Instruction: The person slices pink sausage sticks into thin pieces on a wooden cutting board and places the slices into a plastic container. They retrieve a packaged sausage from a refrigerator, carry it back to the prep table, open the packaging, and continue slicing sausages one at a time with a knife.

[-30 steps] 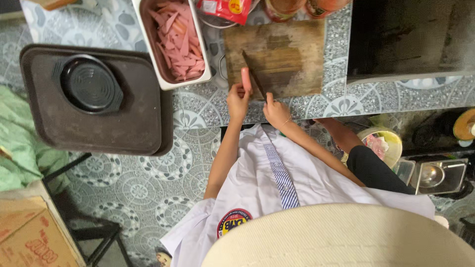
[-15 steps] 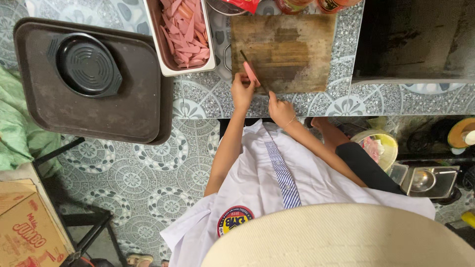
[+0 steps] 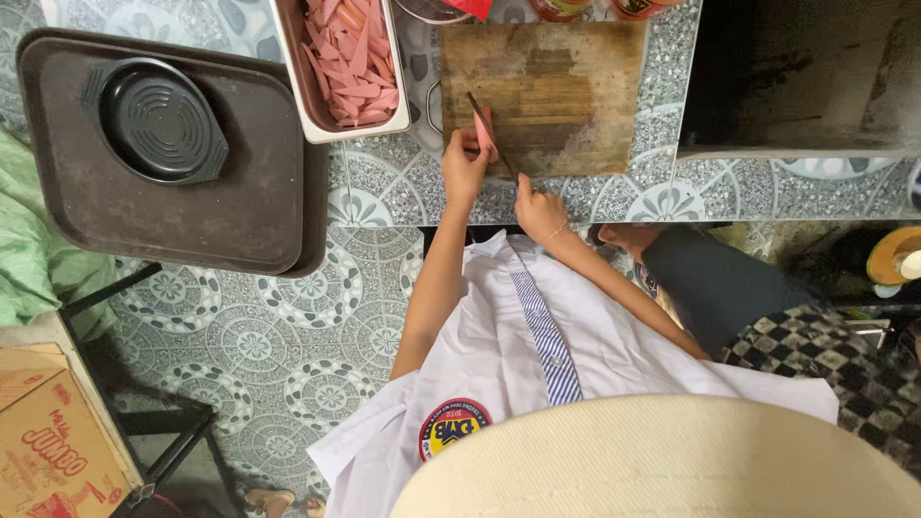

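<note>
Head view looked straight down on your patterned worktop (image 3: 384, 182), grey tile with pale medallions, running along the upper part of the frame. Largest thing on it was the dark brown tray (image 3: 249, 201) at your left, overhanging the worktop's near edge, with a round black ribbed dish (image 3: 158, 120) sitting in its upper left part. Next came the worn wooden cutting board (image 3: 566, 96), lying flat, right of centre. Between tray and board stood a white rectangular tub (image 3: 305, 91), filled with pink sausage strips (image 3: 350, 62) piled loosely.

Your left hand (image 3: 464, 165) was at the board's near left corner, fingers closed around a single pink sausage piece (image 3: 484, 129), pinning it tilted against the wood. Your right hand (image 3: 539, 206) sat just off the board's near edge, fingers curled shut on the handle of a knife (image 3: 487, 128); the thin dark blade ran up and to the left, crossing the sausage piece close beside your left fingers. How deep the blade sat in the piece, you could not tell.

Cardboard box (image 3: 48, 441) stood on the floor at lower left.
</note>
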{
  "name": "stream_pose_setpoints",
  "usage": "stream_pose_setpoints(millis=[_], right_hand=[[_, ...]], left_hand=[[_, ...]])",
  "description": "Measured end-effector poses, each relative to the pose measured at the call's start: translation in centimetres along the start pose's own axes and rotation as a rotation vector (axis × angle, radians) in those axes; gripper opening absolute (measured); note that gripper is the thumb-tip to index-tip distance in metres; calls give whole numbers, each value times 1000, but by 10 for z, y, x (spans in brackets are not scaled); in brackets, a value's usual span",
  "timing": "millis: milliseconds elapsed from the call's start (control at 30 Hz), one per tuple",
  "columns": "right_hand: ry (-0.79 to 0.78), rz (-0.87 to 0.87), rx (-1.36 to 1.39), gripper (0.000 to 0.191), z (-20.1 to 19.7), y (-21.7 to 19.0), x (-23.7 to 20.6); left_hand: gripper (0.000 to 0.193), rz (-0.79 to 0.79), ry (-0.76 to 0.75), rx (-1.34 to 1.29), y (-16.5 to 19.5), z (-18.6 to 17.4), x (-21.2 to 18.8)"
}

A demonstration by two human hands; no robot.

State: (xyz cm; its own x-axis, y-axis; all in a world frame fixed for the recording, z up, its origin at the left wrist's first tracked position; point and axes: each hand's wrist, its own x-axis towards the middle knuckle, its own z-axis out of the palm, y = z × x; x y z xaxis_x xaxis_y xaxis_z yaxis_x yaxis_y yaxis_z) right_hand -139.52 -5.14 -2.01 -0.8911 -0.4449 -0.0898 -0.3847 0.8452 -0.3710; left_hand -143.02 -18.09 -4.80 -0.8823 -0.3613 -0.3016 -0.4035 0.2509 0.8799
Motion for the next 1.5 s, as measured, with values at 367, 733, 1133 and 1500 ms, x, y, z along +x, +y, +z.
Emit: stream_pose_setpoints(millis=[367, 733, 1133, 1500], right_hand=[[-90, 84, 49, 45, -12, -12, 5], [-178, 131, 32, 44, 12, -3, 18], [-218, 154, -6, 48, 18, -3, 31], [-217, 114, -61, 33, 17, -4, 34]], left_hand=[[27, 25, 15, -5, -1, 1, 0], [27, 27, 14, 3, 4, -1, 1], [29, 42, 15, 29, 3, -1, 2], [33, 109, 99, 6, -3, 6, -15]])
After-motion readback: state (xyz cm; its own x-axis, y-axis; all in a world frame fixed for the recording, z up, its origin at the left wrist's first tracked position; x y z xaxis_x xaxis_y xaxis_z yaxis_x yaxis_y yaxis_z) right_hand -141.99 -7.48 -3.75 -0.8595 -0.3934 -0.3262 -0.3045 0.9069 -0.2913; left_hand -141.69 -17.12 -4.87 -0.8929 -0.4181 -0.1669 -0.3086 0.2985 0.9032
